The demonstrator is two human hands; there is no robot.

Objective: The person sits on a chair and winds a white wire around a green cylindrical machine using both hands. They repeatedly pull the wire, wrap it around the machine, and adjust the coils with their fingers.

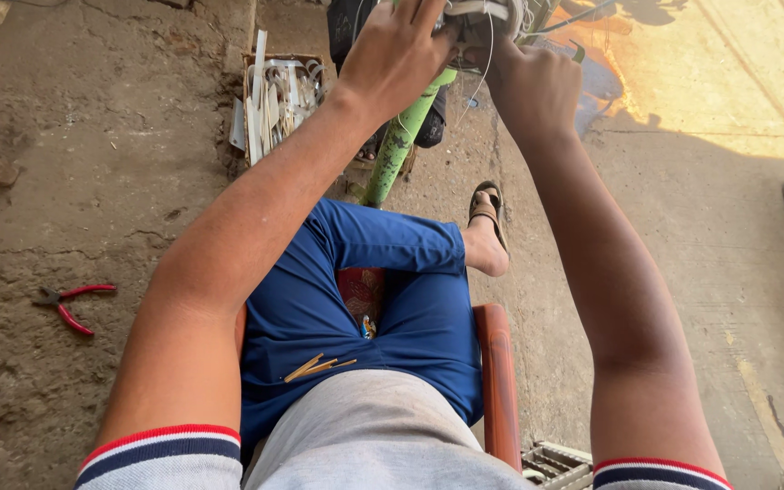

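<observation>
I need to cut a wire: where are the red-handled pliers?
The red-handled pliers lie on the bare concrete floor at the head view's left, beside the person's left arm.

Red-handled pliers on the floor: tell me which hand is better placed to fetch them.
Probably the left hand. The pliers lie on the concrete to the person's left, beside the left arm. The right hand is on the far side, gripping the wired part above the green tube.

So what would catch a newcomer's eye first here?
Two bare forearms stretch up the frame, the left hand and right hand gripping a grey wire-wound part atop a green metal pole. Red-handled pliers lie left on the concrete floor.
</observation>
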